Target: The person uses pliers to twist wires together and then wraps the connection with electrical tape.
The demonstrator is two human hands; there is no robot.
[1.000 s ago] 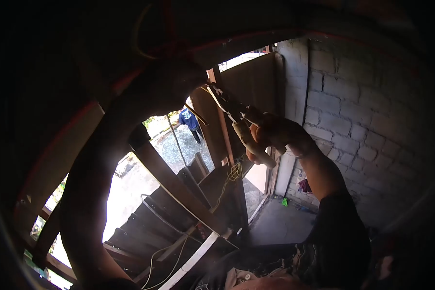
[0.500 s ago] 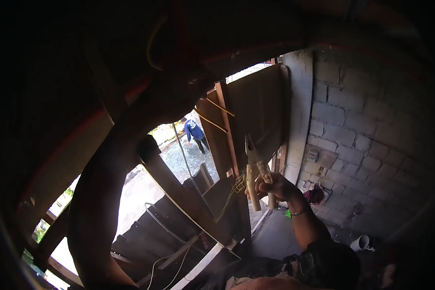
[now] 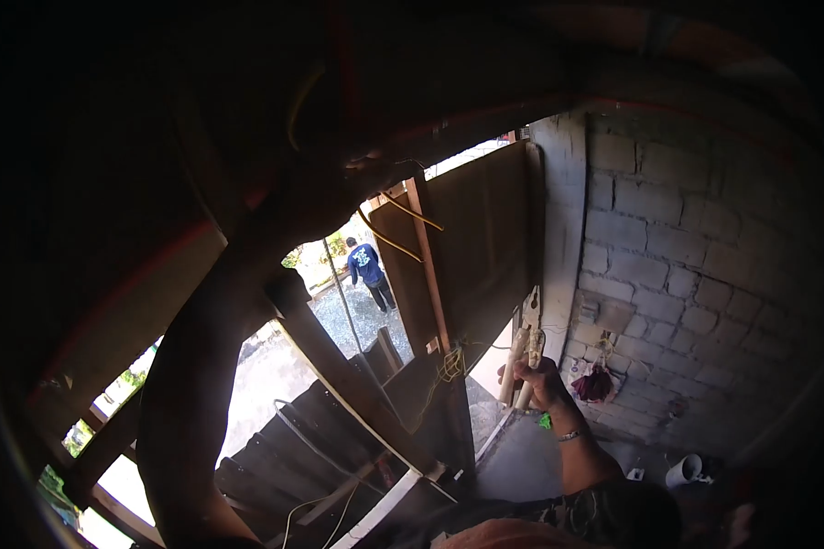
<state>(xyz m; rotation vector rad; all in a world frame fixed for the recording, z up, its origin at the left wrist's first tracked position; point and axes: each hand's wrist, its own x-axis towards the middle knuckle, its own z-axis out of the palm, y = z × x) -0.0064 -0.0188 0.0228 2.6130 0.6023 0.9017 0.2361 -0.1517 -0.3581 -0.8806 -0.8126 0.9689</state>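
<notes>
My right hand [image 3: 542,382] is closed around the pale, wrapped handles of a pair of pliers [image 3: 533,343], whose metal jaws point upward. The pliers are beside the wooden panel, in front of the doorway light. High up in the shadow, my left hand [image 3: 343,188] is closed on a yellow wire [image 3: 395,245]; two lengths stick out below it toward the wooden post. The fingers are dark and hard to make out. Another part of the wire curves above the hand.
A concrete block wall [image 3: 650,238] stands at right, with a dark red cloth [image 3: 595,383] hanging on it. Thin tangled wire [image 3: 450,366] hangs by the wooden post [image 3: 430,274]. Corrugated sheets [image 3: 288,448] lie below. Outside, a person in blue [image 3: 364,263] stands on gravel.
My right hand has moved right with the pliers, away from the wooden post. My left hand stays on the yellow wire, shifted slightly in view. The person outside now stands more upright.
</notes>
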